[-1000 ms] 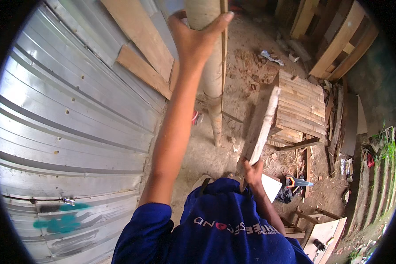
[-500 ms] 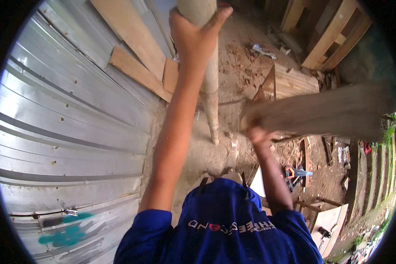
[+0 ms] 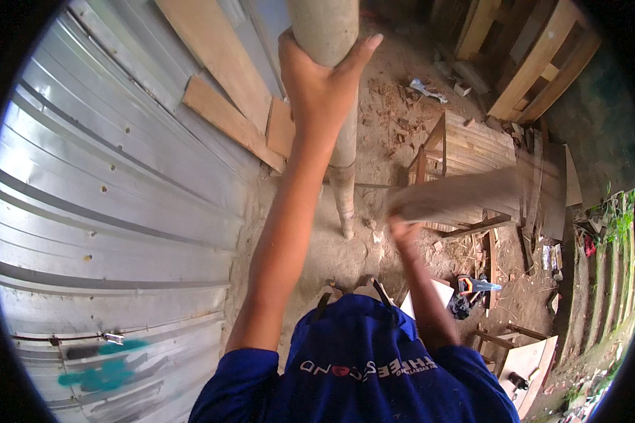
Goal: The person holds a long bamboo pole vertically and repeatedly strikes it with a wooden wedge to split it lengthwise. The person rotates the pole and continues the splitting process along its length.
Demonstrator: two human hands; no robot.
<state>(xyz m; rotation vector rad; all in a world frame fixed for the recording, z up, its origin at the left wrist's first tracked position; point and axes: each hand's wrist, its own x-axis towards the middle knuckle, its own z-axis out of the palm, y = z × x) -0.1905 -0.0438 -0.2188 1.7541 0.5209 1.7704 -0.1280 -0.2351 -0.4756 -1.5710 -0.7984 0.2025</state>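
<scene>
A thick, pale, bamboo-like pole (image 3: 324,32) stands upright in front of me, its narrow lower end on the ground. My left hand (image 3: 324,81) grips it high up; the thumb lies along its right side and the other fingers are hidden behind. Lower and to the right, my right hand (image 3: 404,231) is closed on the near end of a brown wooden board (image 3: 466,194). The board points away to the right and is smeared by motion. Beyond and partly under it in view is a low slatted wooden bench or crate (image 3: 473,144).
A corrugated metal wall (image 3: 120,204) runs along my left, with loose planks (image 3: 233,127) leaning there. On the right lie an orange and blue power tool (image 3: 476,285) and a small wooden stand (image 3: 529,370). Pallet-like frames (image 3: 536,63) stand at the far right.
The board in my right hand has swung and looks shorter, uncovering more of the slatted wood behind. My left hand stays on the pole; the view has shifted slightly.
</scene>
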